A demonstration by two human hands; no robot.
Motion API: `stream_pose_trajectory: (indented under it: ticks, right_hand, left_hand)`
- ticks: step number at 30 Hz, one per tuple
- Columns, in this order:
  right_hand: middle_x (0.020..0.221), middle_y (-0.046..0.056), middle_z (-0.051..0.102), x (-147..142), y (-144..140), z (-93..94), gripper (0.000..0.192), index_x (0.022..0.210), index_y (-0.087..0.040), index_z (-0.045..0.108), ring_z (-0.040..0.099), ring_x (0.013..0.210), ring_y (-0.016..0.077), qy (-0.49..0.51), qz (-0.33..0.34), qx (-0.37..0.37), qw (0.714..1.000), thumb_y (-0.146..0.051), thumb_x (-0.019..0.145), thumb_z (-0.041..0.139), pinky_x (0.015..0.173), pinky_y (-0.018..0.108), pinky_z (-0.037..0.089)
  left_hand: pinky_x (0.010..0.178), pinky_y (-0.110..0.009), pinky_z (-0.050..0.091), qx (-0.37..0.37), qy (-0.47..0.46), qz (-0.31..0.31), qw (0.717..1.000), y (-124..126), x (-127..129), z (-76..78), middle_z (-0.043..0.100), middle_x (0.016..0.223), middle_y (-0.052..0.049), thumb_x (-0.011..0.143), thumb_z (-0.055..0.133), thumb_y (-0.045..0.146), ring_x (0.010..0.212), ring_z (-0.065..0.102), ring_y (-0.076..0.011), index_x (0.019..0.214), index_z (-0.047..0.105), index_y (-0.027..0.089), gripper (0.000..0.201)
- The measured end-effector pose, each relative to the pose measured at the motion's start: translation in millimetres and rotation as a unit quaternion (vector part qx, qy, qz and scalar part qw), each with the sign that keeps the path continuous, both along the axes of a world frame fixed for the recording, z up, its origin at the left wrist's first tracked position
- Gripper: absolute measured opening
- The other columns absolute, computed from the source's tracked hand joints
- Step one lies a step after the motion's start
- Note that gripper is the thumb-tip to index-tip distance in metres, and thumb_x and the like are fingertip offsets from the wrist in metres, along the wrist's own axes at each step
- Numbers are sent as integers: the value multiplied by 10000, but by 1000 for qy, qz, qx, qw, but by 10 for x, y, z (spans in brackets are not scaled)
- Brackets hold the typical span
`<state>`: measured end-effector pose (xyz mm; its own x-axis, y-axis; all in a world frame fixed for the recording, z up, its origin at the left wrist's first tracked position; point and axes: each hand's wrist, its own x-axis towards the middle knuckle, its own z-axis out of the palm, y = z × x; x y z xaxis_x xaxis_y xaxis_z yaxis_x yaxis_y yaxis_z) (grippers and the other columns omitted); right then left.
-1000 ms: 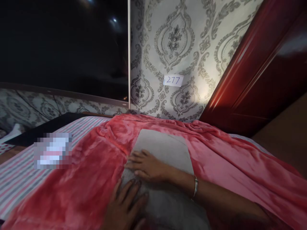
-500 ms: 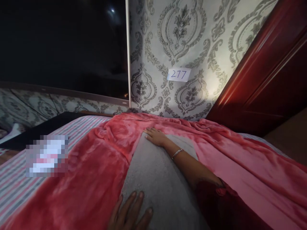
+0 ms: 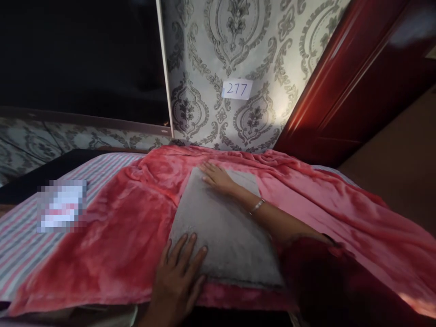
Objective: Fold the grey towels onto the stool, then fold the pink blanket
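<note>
A grey, soft-looking rectangular cloth point(image 3: 225, 227) lies flat on a red and pink plush blanket point(image 3: 112, 231). My right hand point(image 3: 220, 179) rests open on the far left part of the cloth, its fingertips at the cloth's far edge. A silver bracelet point(image 3: 257, 206) circles that wrist, and the right forearm crosses the cloth. Nearer to me, my left hand point(image 3: 179, 270) is spread over the cloth's near left edge, with fingers apart. Neither hand holds anything. The dark red sleeve point(image 3: 316, 272) covers part of the cloth's right side.
Under the blanket a striped cover point(image 3: 98, 175) shows at the left, with a blurred-out white item point(image 3: 63, 206) on it. A large dark screen point(image 3: 81, 59) stands behind. A paper marked 277 point(image 3: 237, 89) is on the patterned wall, beside a dark red wooden panel point(image 3: 340, 86).
The view has shifted down and a little right, so the near edges of the cloth and blanket now show. More of my left hand is visible. Both hands remain on the cloth.
</note>
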<state>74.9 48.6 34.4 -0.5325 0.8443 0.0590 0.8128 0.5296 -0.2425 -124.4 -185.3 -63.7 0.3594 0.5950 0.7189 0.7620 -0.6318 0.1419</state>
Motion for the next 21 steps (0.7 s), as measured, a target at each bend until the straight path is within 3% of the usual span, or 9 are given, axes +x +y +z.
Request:
stream_pose_trajectory:
  ticks: [6, 9, 11, 14, 17, 21]
  right_hand:
    - [1732, 52, 178, 500, -1220, -186, 575, 1634, -340, 310, 106, 1605, 258, 17, 106, -51, 993, -507, 1086, 362, 1276, 572, 119]
    - [1734, 24, 174, 667, -1490, -297, 558, 1635, -362, 290, 88, 1607, 231, 19, 122, -53, 991, -480, 1094, 352, 1280, 565, 96]
    - [1733, 20, 178, 774, -1437, -337, 556, 1634, -356, 296, 81, 1608, 232, 2, 105, -42, 994, -469, 1093, 359, 1279, 570, 91]
    - [1733, 30, 175, 980, -1108, -378, 573, 1635, -347, 299, 83, 1607, 263, -23, 46, -13, 999, -491, 1085, 365, 1270, 595, 97]
    - [1734, 38, 169, 1216, -677, -446, 598, 1639, -344, 291, 97, 1605, 290, -12, -19, 4, 1000, -525, 1073, 359, 1260, 611, 129]
    - [1733, 50, 176, 1448, -219, -583, 599, 1639, -314, 312, 128, 1600, 297, 32, -108, -11, 994, -516, 1074, 329, 1255, 580, 197]
  left_hand:
    - [1270, -496, 193, 7, 35, -29, 999, -30, 187, 316, 681, 1378, -92, 946, 573, 190, 1355, 532, -253, 1322, 645, 209, 384]
    - [1226, -455, 297, 6, 46, -103, 994, -51, 503, 383, 665, 1387, -111, 951, 536, 174, 1355, 535, -234, 1333, 636, 196, 396]
    - [1161, -451, 374, 4, 79, -118, 990, -56, 700, 332, 613, 1457, -130, 951, 539, 191, 1377, 516, -254, 1387, 615, 211, 442]
    - [1151, -477, 359, 7, 97, -107, 989, -45, 848, 175, 575, 1507, -112, 953, 601, 274, 1400, 489, -290, 1404, 620, 273, 451]
    - [1188, -466, 305, 3, 75, -117, 990, -32, 848, 64, 578, 1513, -91, 952, 634, 333, 1416, 476, -286, 1358, 660, 296, 408]
    - [1203, -465, 288, -11, 72, -115, 991, -36, 823, 73, 583, 1514, -78, 949, 641, 328, 1421, 478, -279, 1344, 669, 307, 396]
